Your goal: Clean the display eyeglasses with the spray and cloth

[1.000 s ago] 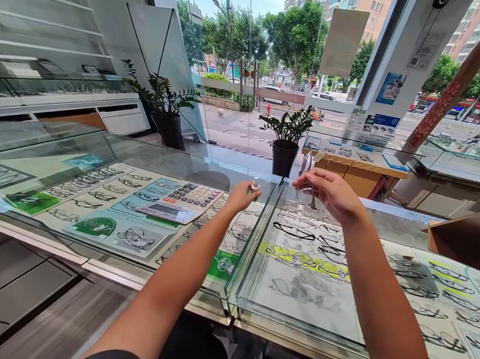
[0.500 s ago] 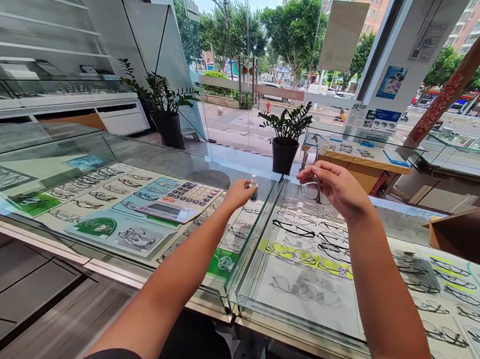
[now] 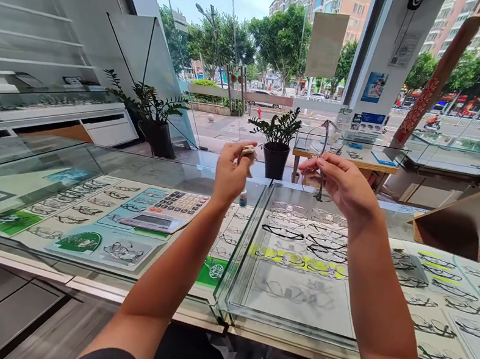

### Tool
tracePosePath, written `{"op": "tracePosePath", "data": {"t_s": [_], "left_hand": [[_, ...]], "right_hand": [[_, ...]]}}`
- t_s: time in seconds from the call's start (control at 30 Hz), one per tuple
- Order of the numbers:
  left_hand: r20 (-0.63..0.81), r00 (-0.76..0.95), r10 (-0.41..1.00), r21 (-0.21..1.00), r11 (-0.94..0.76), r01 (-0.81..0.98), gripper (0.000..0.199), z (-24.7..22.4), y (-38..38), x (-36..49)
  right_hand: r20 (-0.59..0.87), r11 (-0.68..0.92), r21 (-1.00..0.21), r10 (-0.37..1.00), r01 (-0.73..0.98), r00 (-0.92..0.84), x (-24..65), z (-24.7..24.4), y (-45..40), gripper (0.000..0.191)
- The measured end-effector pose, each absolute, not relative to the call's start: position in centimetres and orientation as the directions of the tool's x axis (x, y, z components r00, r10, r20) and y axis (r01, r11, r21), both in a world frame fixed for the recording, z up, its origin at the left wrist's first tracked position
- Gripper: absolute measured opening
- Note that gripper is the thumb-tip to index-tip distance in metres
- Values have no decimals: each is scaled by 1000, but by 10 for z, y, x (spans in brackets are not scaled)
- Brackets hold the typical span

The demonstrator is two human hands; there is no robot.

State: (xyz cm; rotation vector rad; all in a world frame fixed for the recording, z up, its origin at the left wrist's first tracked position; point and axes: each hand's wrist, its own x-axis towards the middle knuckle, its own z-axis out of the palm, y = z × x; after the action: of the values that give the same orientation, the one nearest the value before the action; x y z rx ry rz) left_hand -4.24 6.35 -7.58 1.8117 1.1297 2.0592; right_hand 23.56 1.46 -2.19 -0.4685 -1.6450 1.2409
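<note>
My right hand [image 3: 339, 181] is closed on a pair of eyeglasses [image 3: 323, 148], held upright above the glass counter with the lenses toward the left. Raised a little to its left, my left hand [image 3: 231, 175] pinches a small crumpled beige cloth [image 3: 248, 151]. A gap separates the cloth from the glasses. Just below the left hand, a small bottle [image 3: 243, 199] with a white cap and bluish body stands on the counter top, close to the joint between two glass display cases.
A calculator [image 3: 164, 209] lies on the left glass case [image 3: 133, 154]. Rows of eyeglass frames [image 3: 284, 232] fill both cases. A brown wooden board-like piece [image 3: 469, 220] stands at the right. Potted plants [image 3: 275, 155] stand beyond the counter, before the window.
My left hand has let go of the bottle, which now stands on the counter, and has risen with the beige cloth in its fingers. My right hand still holds the eyeglasses.
</note>
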Motion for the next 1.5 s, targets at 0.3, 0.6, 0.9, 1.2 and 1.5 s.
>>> {"op": "tracePosePath", "data": {"t_s": [0.3, 0.6, 0.9, 1.2, 1.5], "left_hand": [[722, 0, 692, 692, -721, 33, 39, -26, 29, 21], [583, 77, 809, 812, -582, -33, 42, -37, 24, 26], [474, 249, 845, 872, -410, -268, 44, -27, 24, 18], [448, 330, 831, 872, -325, -367, 39, -32, 35, 14], [513, 264, 817, 841, -417, -345, 37, -31, 25, 28]], "right_hand": [[590, 534, -793, 794, -294, -149, 235, -9, -4, 14], [550, 472, -824, 798, -313, -246, 223, -19, -1, 13], [563, 533, -824, 810, -195, -164, 225, -24, 10, 13], [517, 452, -843, 831, -291, -207, 225, -21, 6, 15], [549, 510, -832, 815, -219, -187, 221, -26, 8, 17]]}}
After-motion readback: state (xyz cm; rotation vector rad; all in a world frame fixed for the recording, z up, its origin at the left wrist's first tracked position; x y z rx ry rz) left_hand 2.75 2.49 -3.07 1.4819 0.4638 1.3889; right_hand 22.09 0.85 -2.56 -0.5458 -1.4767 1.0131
